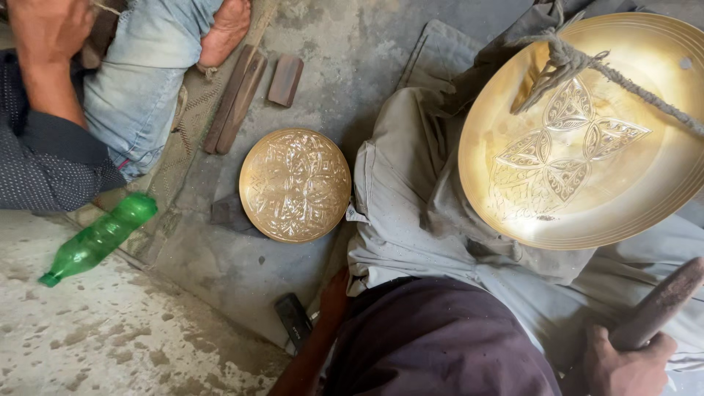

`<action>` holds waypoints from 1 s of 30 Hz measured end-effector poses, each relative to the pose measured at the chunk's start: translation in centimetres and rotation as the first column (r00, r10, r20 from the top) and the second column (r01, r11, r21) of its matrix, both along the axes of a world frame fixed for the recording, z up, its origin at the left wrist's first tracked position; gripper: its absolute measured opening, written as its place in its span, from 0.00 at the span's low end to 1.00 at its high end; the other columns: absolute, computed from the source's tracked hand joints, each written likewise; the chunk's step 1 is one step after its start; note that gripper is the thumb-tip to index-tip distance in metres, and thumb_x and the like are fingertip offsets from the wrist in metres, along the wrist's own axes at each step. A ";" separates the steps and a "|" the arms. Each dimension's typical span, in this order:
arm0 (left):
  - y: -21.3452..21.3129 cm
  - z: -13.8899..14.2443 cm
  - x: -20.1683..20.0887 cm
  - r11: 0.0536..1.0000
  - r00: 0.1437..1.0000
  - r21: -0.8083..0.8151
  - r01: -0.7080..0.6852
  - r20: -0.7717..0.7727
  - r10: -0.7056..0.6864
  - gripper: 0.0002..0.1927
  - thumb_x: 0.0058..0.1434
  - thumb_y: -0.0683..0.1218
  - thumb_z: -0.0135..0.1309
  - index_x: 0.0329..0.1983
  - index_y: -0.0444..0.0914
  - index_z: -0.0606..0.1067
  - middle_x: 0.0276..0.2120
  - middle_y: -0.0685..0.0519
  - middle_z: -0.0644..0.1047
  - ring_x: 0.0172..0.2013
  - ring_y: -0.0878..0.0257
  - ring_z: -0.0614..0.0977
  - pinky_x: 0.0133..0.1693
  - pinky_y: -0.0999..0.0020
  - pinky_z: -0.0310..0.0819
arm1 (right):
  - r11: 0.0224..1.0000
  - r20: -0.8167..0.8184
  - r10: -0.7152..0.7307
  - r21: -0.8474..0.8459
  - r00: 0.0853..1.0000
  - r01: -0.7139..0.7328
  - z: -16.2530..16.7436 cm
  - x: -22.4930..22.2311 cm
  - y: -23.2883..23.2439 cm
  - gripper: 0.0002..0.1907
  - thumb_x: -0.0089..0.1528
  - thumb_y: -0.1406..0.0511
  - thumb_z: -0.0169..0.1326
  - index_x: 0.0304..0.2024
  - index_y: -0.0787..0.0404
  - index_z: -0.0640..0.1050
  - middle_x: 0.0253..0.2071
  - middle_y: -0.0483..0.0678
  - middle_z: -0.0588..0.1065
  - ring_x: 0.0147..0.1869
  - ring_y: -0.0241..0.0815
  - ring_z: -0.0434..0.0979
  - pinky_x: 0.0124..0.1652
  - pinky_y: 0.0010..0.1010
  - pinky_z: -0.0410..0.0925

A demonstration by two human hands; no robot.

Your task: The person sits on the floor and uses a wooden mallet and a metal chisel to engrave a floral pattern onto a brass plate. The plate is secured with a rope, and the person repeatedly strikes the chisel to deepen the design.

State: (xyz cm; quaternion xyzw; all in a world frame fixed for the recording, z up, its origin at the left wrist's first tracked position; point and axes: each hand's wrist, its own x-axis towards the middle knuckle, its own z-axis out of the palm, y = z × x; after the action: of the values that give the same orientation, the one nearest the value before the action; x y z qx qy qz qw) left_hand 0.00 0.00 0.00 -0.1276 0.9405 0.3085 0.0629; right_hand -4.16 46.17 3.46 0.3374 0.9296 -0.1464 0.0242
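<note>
- At the bottom right, closest to us, our right hand is clenched around a dark wooden handle, which slants up toward the right edge; its far end runs out of view.
- Near the bottom middle, our left hand reaches down beside our dark purple shirt to the floor; we cannot tell whether the fingers grasp anything, since the shirt and the grey cloth hide part of them. A small black block lies on the floor just beside that hand.
- Across our lap spreads grey cloth, and on it rests a big brass plate, tilted, with a four-petal pattern cut into its middle. A frayed rope crosses the upper part of the plate.
- On the concrete floor to the left of our lap lies a smaller brass plate, flat, covered all over with carved pattern.
- Farther left, a green plastic bottle lies on its side.
- Beyond the small plate, two dark wooden sticks and a short brown block lie on a mat.
- At the top left sits another person in pale jeans, one hand raised and a bare foot showing.
</note>
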 end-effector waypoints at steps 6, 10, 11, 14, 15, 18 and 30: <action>-0.3 -0.5 -0.6 0.996 0.966 -0.089 -0.010 0.257 0.032 0.25 0.61 0.48 0.55 0.61 0.37 0.68 0.54 0.39 0.75 0.47 0.39 0.79 0.44 0.47 0.75 | 0.791 -0.156 -0.217 -0.606 0.964 0.080 4.0 2.0 0.2 0.27 0.59 0.62 0.68 0.53 0.73 0.75 0.41 0.58 0.78 0.45 0.52 0.79 0.45 0.41 0.71; -0.9 -0.9 -2.6 0.993 0.915 0.003 -0.115 0.389 0.105 0.19 0.72 0.46 0.43 0.65 0.37 0.68 0.48 0.36 0.80 0.43 0.39 0.83 0.41 0.46 0.74 | 0.670 -0.199 -0.448 -0.721 0.872 0.180 8.4 3.6 2.4 0.20 0.61 0.65 0.64 0.50 0.73 0.75 0.36 0.56 0.78 0.39 0.47 0.80 0.41 0.36 0.73; -0.6 -1.7 -3.6 0.974 0.820 0.022 -0.225 0.544 0.177 0.15 0.78 0.49 0.41 0.60 0.37 0.72 0.45 0.36 0.84 0.42 0.42 0.85 0.42 0.48 0.74 | 0.761 -0.252 -0.419 -0.621 0.872 0.186 8.4 4.5 2.8 0.20 0.62 0.66 0.65 0.50 0.74 0.74 0.37 0.57 0.77 0.40 0.47 0.79 0.42 0.36 0.72; -0.5 -1.9 -6.6 0.985 0.803 -0.058 -0.162 0.572 0.166 0.31 0.73 0.44 0.35 0.80 0.52 0.61 0.52 0.33 0.79 0.48 0.35 0.80 0.47 0.44 0.72 | 0.818 -0.344 -0.482 -0.507 0.806 0.273 8.6 6.8 2.8 0.19 0.65 0.68 0.64 0.50 0.75 0.73 0.41 0.55 0.76 0.43 0.45 0.77 0.43 0.36 0.70; -0.2 -2.1 -7.4 0.986 0.892 0.068 -0.152 0.439 0.108 0.28 0.74 0.46 0.35 0.77 0.48 0.61 0.55 0.34 0.77 0.51 0.36 0.78 0.49 0.45 0.71 | 0.812 -0.374 -0.511 -0.506 0.774 0.292 8.5 7.4 2.9 0.18 0.66 0.68 0.64 0.51 0.75 0.73 0.43 0.54 0.76 0.45 0.43 0.76 0.44 0.36 0.69; -0.3 -2.5 -9.3 0.958 0.979 0.273 -0.089 0.202 0.033 0.28 0.71 0.46 0.40 0.75 0.45 0.63 0.57 0.36 0.76 0.54 0.39 0.78 0.51 0.48 0.71 | 0.622 -0.312 -0.726 -0.678 0.613 0.392 8.1 8.9 2.6 0.24 0.64 0.66 0.63 0.60 0.67 0.71 0.45 0.51 0.75 0.40 0.44 0.79 0.40 0.34 0.71; -4.6 -2.7 -5.5 0.898 0.943 0.439 -0.030 0.311 -0.121 0.31 0.57 0.43 0.59 0.65 0.37 0.69 0.57 0.42 0.77 0.57 0.51 0.79 0.56 0.61 0.72 | 0.642 -0.704 -0.629 -0.710 0.329 -0.289 11.2 -3.3 5.7 0.14 0.67 0.70 0.58 0.53 0.62 0.70 0.43 0.51 0.74 0.47 0.46 0.78 0.54 0.42 0.71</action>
State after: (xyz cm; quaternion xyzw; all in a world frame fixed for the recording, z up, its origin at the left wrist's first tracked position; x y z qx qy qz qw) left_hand -5.49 -4.58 -2.69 -0.1376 0.8257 0.4845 0.2541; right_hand -7.46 51.90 14.67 0.2577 0.5713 -0.6744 -0.3902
